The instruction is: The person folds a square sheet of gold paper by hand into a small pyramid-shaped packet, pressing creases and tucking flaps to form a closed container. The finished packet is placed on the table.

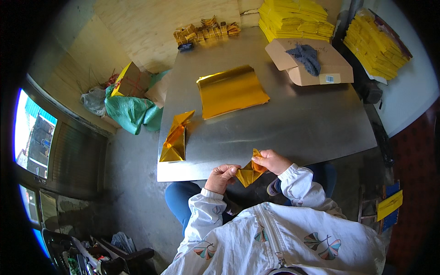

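A piece of folded gold foil paper point(248, 176) is held between my two hands, just off the table's front edge. My left hand point(222, 177) pinches its left corner. At its right side, my right hand point(272, 162) grips the paper with the thumb on top; some of the fingers are hidden. To the left on the metal table lies another folded gold paper shape point(175, 142) with pointed ends. Farther back, a stack of flat gold foil sheets point(233, 93) rests near the middle of the tabletop.
The metal table point(298, 128) spans the front. At its back stand bundled gold folded pieces point(206, 31), a tall yellow paper stack point(295, 20) and a cardboard box point(334, 59) with a dark cloth point(306, 57) on it. Green bags point(128, 110) sit left on the floor.
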Available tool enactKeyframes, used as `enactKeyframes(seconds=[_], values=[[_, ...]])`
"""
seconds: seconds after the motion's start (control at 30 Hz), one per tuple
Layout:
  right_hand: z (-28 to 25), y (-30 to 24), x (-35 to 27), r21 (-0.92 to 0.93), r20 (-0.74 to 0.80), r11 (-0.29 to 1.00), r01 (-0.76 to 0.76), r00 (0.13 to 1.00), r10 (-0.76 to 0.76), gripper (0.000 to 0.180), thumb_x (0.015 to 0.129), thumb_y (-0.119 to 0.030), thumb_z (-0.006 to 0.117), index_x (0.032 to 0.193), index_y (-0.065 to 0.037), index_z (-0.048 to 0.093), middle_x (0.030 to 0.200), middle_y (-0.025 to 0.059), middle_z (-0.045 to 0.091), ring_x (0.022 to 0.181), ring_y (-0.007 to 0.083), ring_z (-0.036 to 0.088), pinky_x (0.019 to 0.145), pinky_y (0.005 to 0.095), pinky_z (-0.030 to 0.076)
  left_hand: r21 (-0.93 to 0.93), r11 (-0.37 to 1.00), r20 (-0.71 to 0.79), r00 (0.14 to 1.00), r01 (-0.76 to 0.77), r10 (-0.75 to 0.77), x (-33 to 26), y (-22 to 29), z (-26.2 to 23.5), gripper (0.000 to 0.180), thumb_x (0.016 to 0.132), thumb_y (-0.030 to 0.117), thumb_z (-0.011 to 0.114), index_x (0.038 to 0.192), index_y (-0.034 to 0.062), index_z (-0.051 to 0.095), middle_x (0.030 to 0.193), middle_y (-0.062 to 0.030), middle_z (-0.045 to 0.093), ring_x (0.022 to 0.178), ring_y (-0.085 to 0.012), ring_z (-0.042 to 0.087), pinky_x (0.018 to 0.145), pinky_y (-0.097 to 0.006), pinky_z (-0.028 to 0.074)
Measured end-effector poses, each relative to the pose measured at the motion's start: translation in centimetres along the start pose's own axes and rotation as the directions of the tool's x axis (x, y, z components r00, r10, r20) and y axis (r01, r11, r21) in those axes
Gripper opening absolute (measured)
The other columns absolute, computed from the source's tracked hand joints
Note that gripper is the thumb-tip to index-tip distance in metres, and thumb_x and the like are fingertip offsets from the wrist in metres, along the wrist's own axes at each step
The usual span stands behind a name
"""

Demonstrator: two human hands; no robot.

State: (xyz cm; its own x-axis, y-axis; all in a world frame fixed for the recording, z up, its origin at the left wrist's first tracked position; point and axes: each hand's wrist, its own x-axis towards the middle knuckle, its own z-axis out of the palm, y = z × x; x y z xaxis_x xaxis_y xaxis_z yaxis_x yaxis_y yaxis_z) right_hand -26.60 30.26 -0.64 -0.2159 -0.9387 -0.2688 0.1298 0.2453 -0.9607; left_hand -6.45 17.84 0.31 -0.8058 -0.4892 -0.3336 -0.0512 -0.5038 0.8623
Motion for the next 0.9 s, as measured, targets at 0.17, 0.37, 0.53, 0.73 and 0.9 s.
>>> enactKeyframes(seconds=[0.17,0.37,0.53,0.73,0.9], values=[[0.1,-0.4,-0.1,0.009,0.001,0.999,0.047,0.999,-0.047,0.028,0.098,-0.027,0.054,0.085,-0.004,0.063,0.072,-0.0027,0.056,0.065,0.0076,0.05,0.063,0.0245,0.043,0.168,0.985,-0.062,0.997,-0.033,0.044,0.1,-0.1,0.0,0.025,0.086,0.031,0.072,0.09,0.0063,0.072,0.073,0.0,0.063,0.062,-0.0107,0.052,0.057,-0.025,0.042],[-0.2,-1.2,-0.3,0.037,0.016,0.998,-0.059,0.998,0.058,0.03,0.099,-0.026,0.052,0.102,0.001,0.063,0.091,0.0046,0.065,0.084,0.0109,0.061,0.077,0.0254,0.048,0.001,0.999,0.079,0.996,-0.033,0.032,-0.1,0.1,-0.2,0.023,0.087,0.029,0.071,0.099,0.0086,0.071,0.084,-0.0027,0.066,0.069,-0.0129,0.059,0.062,-0.026,0.047],[-0.5,-2.0,-0.8,0.042,0.052,0.999,-0.016,0.999,0.014,0.031,0.1,-0.026,0.051,0.106,0.002,0.062,0.094,0.009,0.065,0.087,0.0148,0.062,0.081,0.027,0.048,0.0,0.999,0.094,0.995,-0.032,0.032,0.1,0.0,-0.1,0.018,0.088,0.025,0.07,0.093,0.0081,0.071,0.082,-0.0036,0.069,0.071,-0.0135,0.064,0.06,-0.026,0.049],[-1.3,-2.8,-1.3,-0.084,-0.039,0.996,-0.029,0.999,0.026,0.034,0.099,-0.029,0.05,0.105,0.003,0.062,0.096,0.0102,0.065,0.089,0.0163,0.063,0.082,0.0288,0.048,0.135,0.988,-0.019,0.997,-0.07,0.073,1.2,0.3,1.0,0.02,0.089,0.026,0.07,0.081,0.0075,0.069,0.073,-0.003,0.067,0.065,-0.0122,0.063,0.058,-0.025,0.048],[-2.0,-1.3,-0.7,-0.152,-0.085,0.988,0.002,0.996,-0.015,0.034,0.099,-0.031,0.052,0.099,0.001,0.063,0.091,0.009,0.065,0.084,0.0162,0.062,0.078,0.0307,0.048,0.247,0.963,-0.016,0.993,-0.107,0.114,1.6,1.0,2.2,0.023,0.09,0.027,0.069,0.079,0.0066,0.068,0.072,-0.0023,0.067,0.061,-0.0091,0.059,0.055,-0.021,0.043]])
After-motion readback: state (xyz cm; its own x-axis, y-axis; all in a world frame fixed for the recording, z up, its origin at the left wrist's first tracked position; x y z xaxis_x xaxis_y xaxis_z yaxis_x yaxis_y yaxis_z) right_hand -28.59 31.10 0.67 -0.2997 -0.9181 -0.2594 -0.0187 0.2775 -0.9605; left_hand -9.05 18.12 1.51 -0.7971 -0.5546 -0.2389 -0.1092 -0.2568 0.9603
